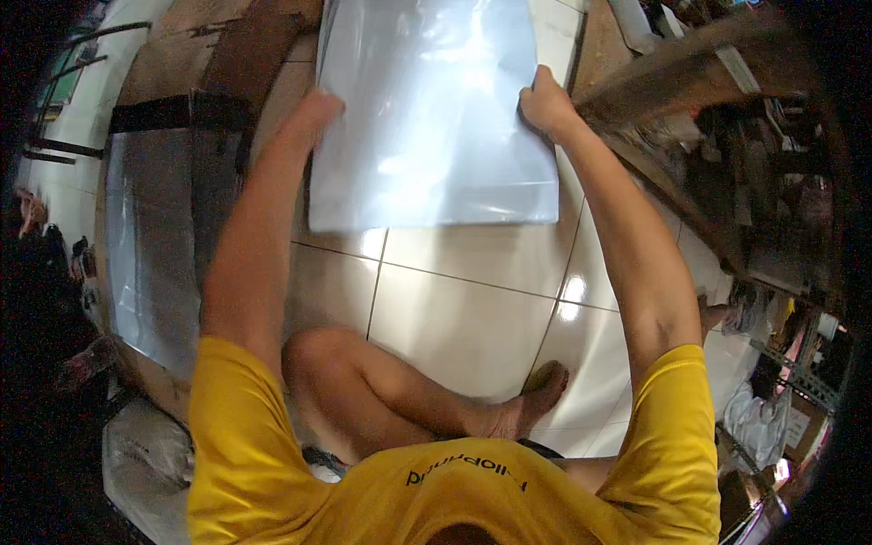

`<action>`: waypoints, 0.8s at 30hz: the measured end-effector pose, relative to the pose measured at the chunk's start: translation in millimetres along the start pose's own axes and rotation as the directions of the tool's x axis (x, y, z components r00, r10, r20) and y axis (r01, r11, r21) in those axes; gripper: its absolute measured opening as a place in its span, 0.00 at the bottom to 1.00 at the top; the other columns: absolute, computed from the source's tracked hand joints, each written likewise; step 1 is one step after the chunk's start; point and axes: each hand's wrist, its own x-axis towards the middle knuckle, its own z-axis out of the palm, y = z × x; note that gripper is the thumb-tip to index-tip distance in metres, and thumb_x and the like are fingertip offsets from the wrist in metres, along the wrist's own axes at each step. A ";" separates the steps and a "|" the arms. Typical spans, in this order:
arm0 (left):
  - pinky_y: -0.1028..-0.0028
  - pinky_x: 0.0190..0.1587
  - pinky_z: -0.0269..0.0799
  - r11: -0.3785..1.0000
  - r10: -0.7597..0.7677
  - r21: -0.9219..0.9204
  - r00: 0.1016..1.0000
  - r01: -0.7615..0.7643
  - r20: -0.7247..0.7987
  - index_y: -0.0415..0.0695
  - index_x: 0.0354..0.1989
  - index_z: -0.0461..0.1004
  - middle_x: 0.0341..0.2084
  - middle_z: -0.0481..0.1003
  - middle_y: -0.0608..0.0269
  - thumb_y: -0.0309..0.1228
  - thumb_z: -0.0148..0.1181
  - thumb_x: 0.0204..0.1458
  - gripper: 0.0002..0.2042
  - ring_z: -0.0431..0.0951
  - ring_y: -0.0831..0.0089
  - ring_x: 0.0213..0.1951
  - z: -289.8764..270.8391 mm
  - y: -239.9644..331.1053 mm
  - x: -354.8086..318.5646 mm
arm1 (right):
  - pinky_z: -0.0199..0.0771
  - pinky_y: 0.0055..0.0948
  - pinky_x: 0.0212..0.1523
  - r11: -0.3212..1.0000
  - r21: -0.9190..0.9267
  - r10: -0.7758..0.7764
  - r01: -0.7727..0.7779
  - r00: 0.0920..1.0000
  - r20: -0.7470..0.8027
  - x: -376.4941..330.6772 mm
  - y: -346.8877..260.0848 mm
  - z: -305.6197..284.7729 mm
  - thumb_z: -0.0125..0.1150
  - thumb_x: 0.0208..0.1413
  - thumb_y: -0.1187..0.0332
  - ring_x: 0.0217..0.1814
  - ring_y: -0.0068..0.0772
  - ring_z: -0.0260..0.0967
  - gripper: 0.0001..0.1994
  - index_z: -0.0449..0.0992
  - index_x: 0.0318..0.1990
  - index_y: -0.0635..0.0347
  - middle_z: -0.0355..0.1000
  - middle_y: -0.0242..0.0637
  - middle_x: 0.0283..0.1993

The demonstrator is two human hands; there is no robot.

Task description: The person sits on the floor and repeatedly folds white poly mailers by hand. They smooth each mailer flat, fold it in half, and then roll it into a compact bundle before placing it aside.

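Observation:
Stretched between my two hands is a large silvery-white plastic bag point(427, 127), flat and shiny, its near edge lying straight across above the tiled floor. My left hand point(320, 113) grips its left edge, a little blurred, with the fingertips partly hidden. On the opposite edge, my right hand point(547, 104) is closed around the plastic, thumb on top. Both arms reach forward, and the bag's far end runs out of the picture at the top.
Glossy white floor tiles point(454, 300) lie between the bag and my folded leg point(391, 381). On the left stands a cardboard box point(195, 64) beside a grey plastic-covered panel point(150, 227). Cardboard point(690, 73) and cluttered shelving point(808, 381) line the right side.

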 end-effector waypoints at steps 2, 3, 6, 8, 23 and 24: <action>0.52 0.48 0.76 0.959 -0.159 -0.231 0.986 0.164 0.039 0.33 0.56 0.68 0.46 0.76 0.43 0.25 0.58 0.51 0.22 0.78 0.49 0.47 19.3 -36.7 -23.3 | 0.66 0.49 0.64 0.997 -0.017 -0.074 0.075 0.995 0.065 -20.7 4.3 -4.5 0.50 0.59 0.70 0.61 0.64 0.68 0.22 0.61 0.59 0.71 0.70 0.68 0.56; 0.53 0.46 0.76 0.927 -0.187 -0.321 0.981 0.193 0.048 0.33 0.54 0.69 0.44 0.76 0.44 0.25 0.58 0.52 0.20 0.78 0.51 0.44 35.3 -53.9 -36.8 | 0.66 0.48 0.63 0.996 -0.024 -0.086 0.088 0.991 0.099 -35.1 9.6 -9.0 0.51 0.60 0.69 0.61 0.63 0.68 0.22 0.61 0.59 0.70 0.70 0.67 0.56; 0.59 0.40 0.78 0.798 -0.274 -0.539 0.959 0.270 0.075 0.33 0.50 0.71 0.39 0.77 0.49 0.25 0.57 0.53 0.16 0.78 0.57 0.38 93.8 -107.3 -75.4 | 0.66 0.48 0.63 0.987 -0.006 -0.159 0.161 0.977 0.144 -65.2 29.3 -23.6 0.51 0.61 0.68 0.61 0.62 0.68 0.22 0.61 0.61 0.67 0.70 0.65 0.56; 0.59 0.43 0.78 0.650 -0.350 -0.659 0.919 0.379 0.183 0.34 0.49 0.73 0.41 0.77 0.52 0.28 0.57 0.56 0.14 0.78 0.59 0.40 129.7 -97.8 -127.3 | 0.65 0.47 0.64 0.977 0.023 -0.211 0.211 0.960 0.183 -79.2 68.1 -33.8 0.51 0.61 0.70 0.62 0.60 0.68 0.23 0.62 0.63 0.64 0.70 0.61 0.58; 0.68 0.42 0.74 0.112 -0.428 -0.748 0.712 0.654 0.558 0.42 0.51 0.72 0.43 0.75 0.61 0.33 0.55 0.64 0.11 0.74 0.70 0.42 337.8 -3.9 -416.5 | 0.67 0.43 0.67 0.917 -0.023 -0.354 0.399 0.837 0.417 -137.4 187.0 -74.3 0.54 0.53 0.78 0.64 0.47 0.69 0.28 0.68 0.65 0.54 0.72 0.46 0.62; 0.68 0.41 0.75 0.168 -0.448 -0.730 0.711 0.663 0.542 0.41 0.50 0.72 0.42 0.75 0.61 0.33 0.56 0.64 0.11 0.74 0.69 0.42 345.7 -10.4 -414.5 | 0.65 0.42 0.68 0.928 -0.014 -0.329 0.372 0.837 0.436 -141.6 187.7 -71.7 0.53 0.53 0.78 0.65 0.45 0.68 0.28 0.68 0.65 0.54 0.71 0.44 0.63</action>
